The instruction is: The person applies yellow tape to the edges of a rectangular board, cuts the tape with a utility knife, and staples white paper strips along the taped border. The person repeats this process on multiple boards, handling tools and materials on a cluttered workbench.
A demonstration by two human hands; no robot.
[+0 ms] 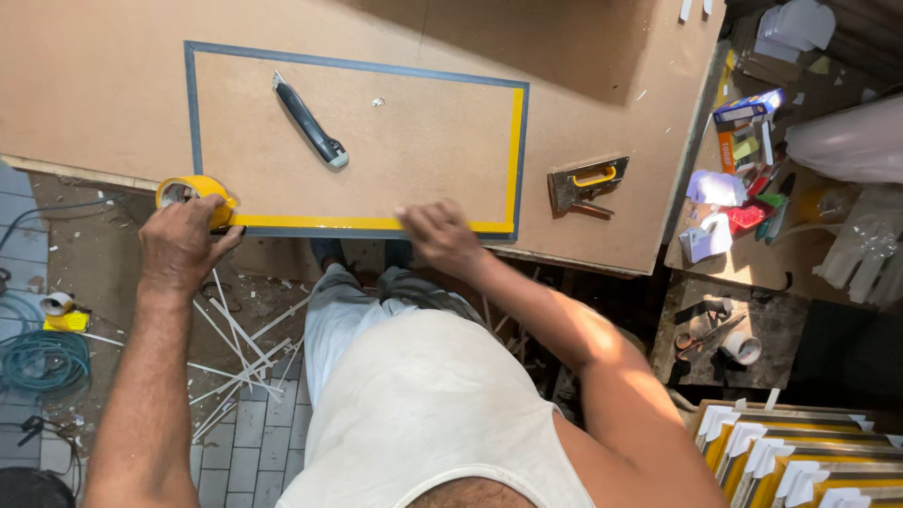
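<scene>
Yellow tape roll point(193, 195) at board's near-left corner, left hand point(181, 246) fingers clenched round it, yellow strip point(320, 224) laid along grey-framed panel point(376, 141) edge, right hand point(437, 235) fingertips pressing strip flat, utility knife point(310, 122) on panel, staple gun point(585, 182) just right, nothing btwn hands.

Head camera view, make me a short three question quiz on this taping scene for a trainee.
1. True or false: the left hand holds the yellow tape roll.
2. Which tool lies inside the grey frame? A the utility knife, B the staple gun, C a hammer.
3. What is the right hand pressing on?

Key: 1 true. 2 A. 3 The yellow tape strip along the frame's near edge.
</scene>
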